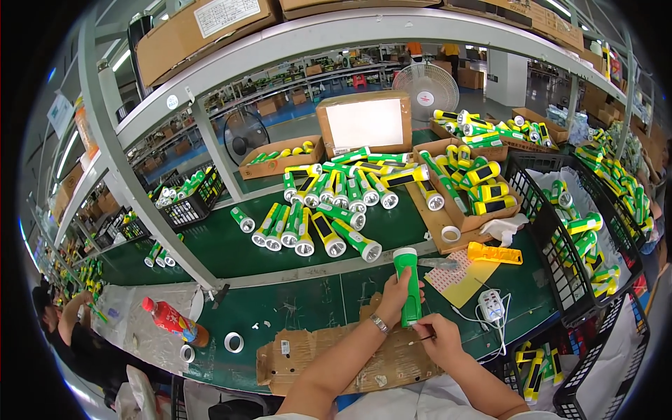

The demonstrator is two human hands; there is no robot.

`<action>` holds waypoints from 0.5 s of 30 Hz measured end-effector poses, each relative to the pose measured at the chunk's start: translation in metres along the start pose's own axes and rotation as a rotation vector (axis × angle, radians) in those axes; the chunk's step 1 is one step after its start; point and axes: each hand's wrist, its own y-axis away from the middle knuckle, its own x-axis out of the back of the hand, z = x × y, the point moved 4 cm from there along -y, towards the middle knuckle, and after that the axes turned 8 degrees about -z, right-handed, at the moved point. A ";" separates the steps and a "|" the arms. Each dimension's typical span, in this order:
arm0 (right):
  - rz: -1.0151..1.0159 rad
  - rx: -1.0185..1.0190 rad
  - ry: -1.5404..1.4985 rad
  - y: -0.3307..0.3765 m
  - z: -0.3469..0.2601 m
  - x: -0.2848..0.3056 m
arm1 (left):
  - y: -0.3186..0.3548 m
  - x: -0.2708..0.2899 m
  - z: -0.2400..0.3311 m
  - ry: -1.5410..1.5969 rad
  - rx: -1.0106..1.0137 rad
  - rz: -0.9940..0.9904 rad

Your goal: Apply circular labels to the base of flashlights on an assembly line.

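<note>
My left hand (395, 297) is wrapped round a green flashlight (405, 262) with a white head, held upright over the near side of the table. At its lower end, the fingers of my right hand (441, 337) are pinched together. A thin dark piece shows by those fingertips, too small to name. Beneath my forearms lies a flattened brown cardboard sheet (294, 360). Right of the held flashlight are a sheet of small stickers (448, 278), a yellow plastic part (495, 253) and a white power strip (491, 305) with cables.
Several green and yellow flashlights (308, 231) lie across the table. An open carton (483, 218) and a black crate (560, 280) of flashlights stand at the right. A red-capped bottle (175, 322) and tape rolls (234, 342) are at the left. A metal shelf frame (140, 203) rises there; another person works beyond.
</note>
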 end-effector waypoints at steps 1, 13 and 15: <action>0.008 -0.001 -0.006 -0.001 -0.002 0.001 | 0.000 0.001 0.000 0.003 -0.003 0.014; -0.007 -0.081 -0.015 0.004 0.005 0.000 | -0.001 0.006 -0.003 -0.038 0.006 0.096; -0.011 -0.086 -0.016 0.004 0.005 0.001 | -0.003 0.008 -0.004 -0.040 0.004 0.095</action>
